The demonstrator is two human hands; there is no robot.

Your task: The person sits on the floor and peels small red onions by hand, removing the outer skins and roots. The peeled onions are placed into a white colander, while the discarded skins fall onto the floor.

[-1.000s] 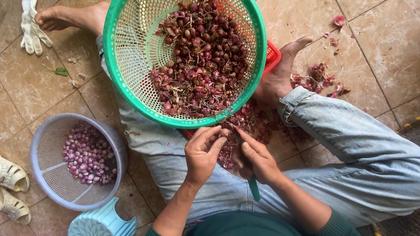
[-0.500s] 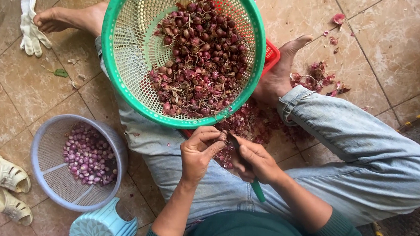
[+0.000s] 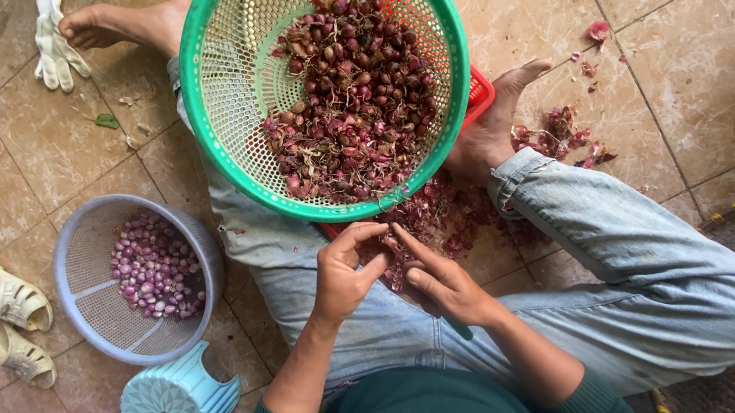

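- The left hand (image 3: 345, 273) pinches a small shallot (image 3: 385, 247) between thumb and curled fingers, just below the rim of the green basket (image 3: 207, 131).
- The right hand (image 3: 444, 283) meets it from the other side, its forefinger stretched out along the shallot and the other fingers folded around a knife; only the green handle end (image 3: 462, 331) shows below the palm (the blade is hidden).
- The shallot sits between the two hands, over the person's lap, above a heap of reddish peelings (image 3: 442, 218).
- The green basket rests tilted against the person's legs and holds a pile of unpeeled shallots (image 3: 351, 95) with dry skins and roots.
- Under its right edge a red tray (image 3: 480, 95) peeks out.
- To the left on the tiled floor (image 3: 677, 64) stands a grey basket (image 3: 73, 253) with peeled purple shallots (image 3: 155, 269) in it.
- Just below the grey basket stands a light-blue stool (image 3: 175, 410), on its side as far as one can tell.
- A pair of pale sandals (image 3: 12, 322) lies at the left edge, and a white glove (image 3: 53, 43) lies near the bare foot (image 3: 96, 25) at the top.
- More peelings (image 3: 560, 128) are scattered beside the other foot (image 3: 499, 120).
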